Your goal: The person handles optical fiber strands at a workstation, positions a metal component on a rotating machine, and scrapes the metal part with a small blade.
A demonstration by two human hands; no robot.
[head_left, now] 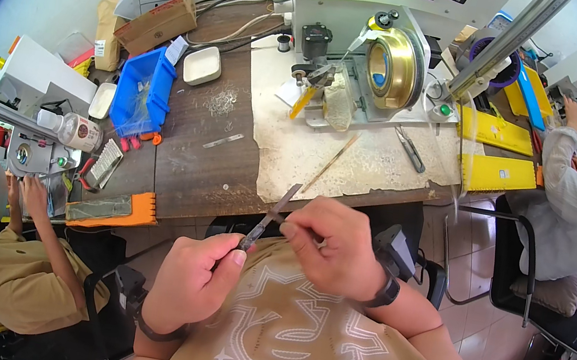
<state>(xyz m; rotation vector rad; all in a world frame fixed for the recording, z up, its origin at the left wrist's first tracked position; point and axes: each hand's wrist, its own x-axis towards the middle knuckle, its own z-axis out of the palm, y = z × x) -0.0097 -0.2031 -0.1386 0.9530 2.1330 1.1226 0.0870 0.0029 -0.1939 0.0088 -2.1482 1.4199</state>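
- Workshop room, tiled floor, with two other people seated at benches on either side.
- Bench [207,166] of dark wood fills the middle; a pale mat [324,152] covers its right half, reaching the near edge.
- Machine [371,49] with a brass wheel stands at the bench's far edge; a blue bin [139,90] sits toward the left edge.
- Right hand [335,245] hovers off the near edge, fingers pinched on the strip's middle.
- Left hand [192,278] is lower and nearer the body, thumb and forefinger pressed on its lower end.
- Strip [271,215], thin and dark, slants from lower left to upper right, its free tip pointing toward the bench.
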